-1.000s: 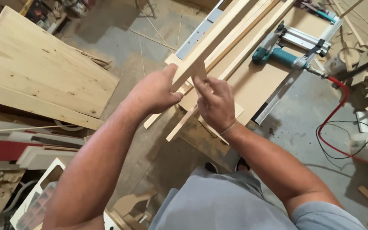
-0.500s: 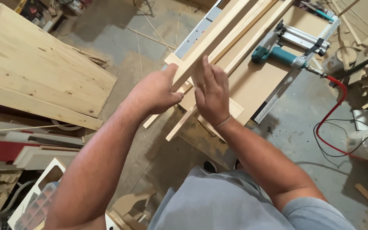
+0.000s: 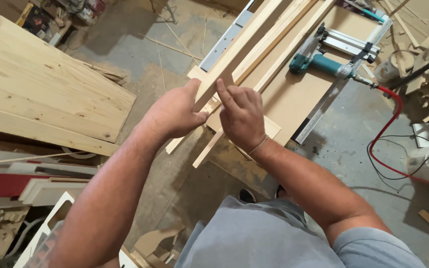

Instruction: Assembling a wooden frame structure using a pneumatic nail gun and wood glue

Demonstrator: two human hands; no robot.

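Since the earlier frame, my right hand (image 3: 243, 118) had shifted little, its forefinger now raised against the end of the long pale wooden batten (image 3: 234, 59); my left hand (image 3: 175, 115) stayed at the same end.

Item 1: long pale wooden batten, lying diagonally across the flat tan board worktop (image 3: 294, 94), near end overhanging it toward me. Left hand cupped that end from the left, thumb pressed to its edge. Right hand half curled, fingers bunched, forefinger touching the end from the right; whether it pinched anything I cannot tell. Judged: both hands steadied the end so it sat flush with the neighbouring strips.

Item 2: further pale wooden strips (image 3: 284, 34), right of the batten, parallel and touching.

Item 3: teal pneumatic nail gun (image 3: 319, 62), right of the batten, on the worktop, red air hose (image 3: 388, 124) trailing to the floor.

Item 4: wide pine panel (image 3: 40, 89), well left of the batten.

Item 5: dusty concrete floor (image 3: 140, 54), beyond the batten's left side, littered with offcuts.
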